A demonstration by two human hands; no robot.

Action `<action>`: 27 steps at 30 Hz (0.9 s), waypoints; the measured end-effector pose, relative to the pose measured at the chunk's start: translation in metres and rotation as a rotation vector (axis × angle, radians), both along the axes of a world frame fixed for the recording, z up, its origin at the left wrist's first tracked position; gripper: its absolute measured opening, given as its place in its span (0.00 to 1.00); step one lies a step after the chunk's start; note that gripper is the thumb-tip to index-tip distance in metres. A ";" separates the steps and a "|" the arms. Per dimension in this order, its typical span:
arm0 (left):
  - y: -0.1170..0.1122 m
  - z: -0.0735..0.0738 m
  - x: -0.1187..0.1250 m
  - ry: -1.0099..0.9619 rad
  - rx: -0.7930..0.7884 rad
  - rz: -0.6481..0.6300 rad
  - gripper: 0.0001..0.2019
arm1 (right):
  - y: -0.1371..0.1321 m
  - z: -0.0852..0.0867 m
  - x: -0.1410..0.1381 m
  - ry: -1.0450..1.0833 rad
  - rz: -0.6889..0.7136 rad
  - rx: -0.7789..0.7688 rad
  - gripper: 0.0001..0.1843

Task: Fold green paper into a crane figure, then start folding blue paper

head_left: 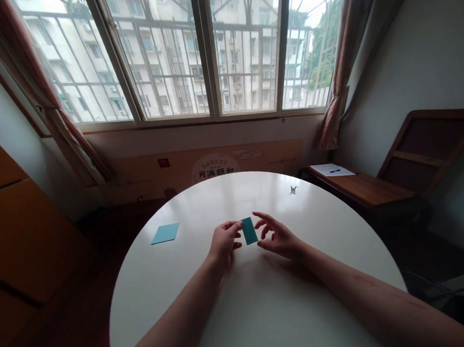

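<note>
Between my two hands, above the middle of the round white table (pixel 240 309), is a small dark-teal rectangle of paper (pixel 249 231). My left hand (pixel 224 241) pinches its left edge between thumb and fingers. Close to its right edge, my right hand (pixel 277 236) has its fingers curved and spread apart, with nothing visible in them. On the table's left side lies a flat light-blue square sheet or stack of paper (pixel 165 233). A small green folded paper figure (pixel 293 190) stands near the far right rim.
Right of the table stands a wooden chair (pixel 368 188) bearing a white paper (pixel 320 171) and a dark pen (pixel 334 171). A large printed box (pixel 254 159) lies beyond the table, beneath the barred window. An orange-brown cabinet (pixel 31 227) is at left.
</note>
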State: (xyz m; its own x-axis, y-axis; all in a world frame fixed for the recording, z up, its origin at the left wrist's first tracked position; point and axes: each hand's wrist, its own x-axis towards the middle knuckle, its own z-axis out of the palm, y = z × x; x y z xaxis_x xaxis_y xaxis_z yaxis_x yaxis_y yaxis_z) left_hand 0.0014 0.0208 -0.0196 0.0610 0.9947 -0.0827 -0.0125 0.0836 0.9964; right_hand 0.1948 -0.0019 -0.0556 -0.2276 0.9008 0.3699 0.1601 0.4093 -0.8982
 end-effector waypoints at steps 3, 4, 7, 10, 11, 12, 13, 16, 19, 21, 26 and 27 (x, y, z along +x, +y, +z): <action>0.007 -0.007 -0.002 0.070 0.091 0.047 0.16 | 0.002 0.003 0.001 0.214 -0.013 -0.173 0.45; 0.011 -0.009 -0.004 0.102 0.128 0.066 0.16 | 0.004 0.004 0.002 0.264 -0.027 -0.209 0.44; 0.019 -0.016 -0.007 0.206 0.220 0.118 0.15 | 0.009 0.005 0.008 0.389 -0.065 -0.280 0.38; 0.024 -0.020 -0.009 0.309 0.273 0.149 0.13 | 0.015 0.008 0.016 0.545 -0.071 -0.373 0.29; 0.024 -0.020 -0.010 0.346 0.285 0.156 0.13 | 0.016 0.009 0.019 0.590 -0.065 -0.414 0.27; 0.024 -0.020 -0.010 0.383 0.292 0.161 0.12 | 0.018 0.010 0.022 0.634 -0.055 -0.454 0.26; 0.023 -0.020 -0.009 0.420 0.295 0.164 0.11 | 0.020 0.011 0.024 0.675 -0.043 -0.497 0.24; 0.021 -0.018 -0.008 0.526 0.290 0.167 0.12 | 0.025 0.014 0.031 0.781 0.003 -0.606 0.22; 0.020 -0.015 -0.007 0.614 0.285 0.186 0.14 | 0.031 0.014 0.036 0.847 0.055 -0.692 0.19; 0.020 -0.014 -0.005 0.665 0.285 0.212 0.15 | 0.034 0.013 0.038 0.882 0.069 -0.727 0.16; 0.019 -0.014 -0.001 0.781 0.288 0.299 0.17 | 0.040 0.008 0.040 0.930 0.051 -0.779 0.16; 0.019 -0.013 0.000 0.800 0.290 0.314 0.16 | 0.041 0.007 0.040 0.936 0.045 -0.784 0.16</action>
State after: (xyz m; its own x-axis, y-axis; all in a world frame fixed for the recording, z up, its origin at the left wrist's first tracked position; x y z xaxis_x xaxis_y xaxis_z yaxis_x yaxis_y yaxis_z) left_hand 0.0013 0.0399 -0.0330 -0.1846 0.9442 0.2728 0.7130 -0.0624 0.6983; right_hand 0.2349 0.0386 -0.0490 -0.2018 0.9516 -0.2319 -0.6811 -0.3065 -0.6649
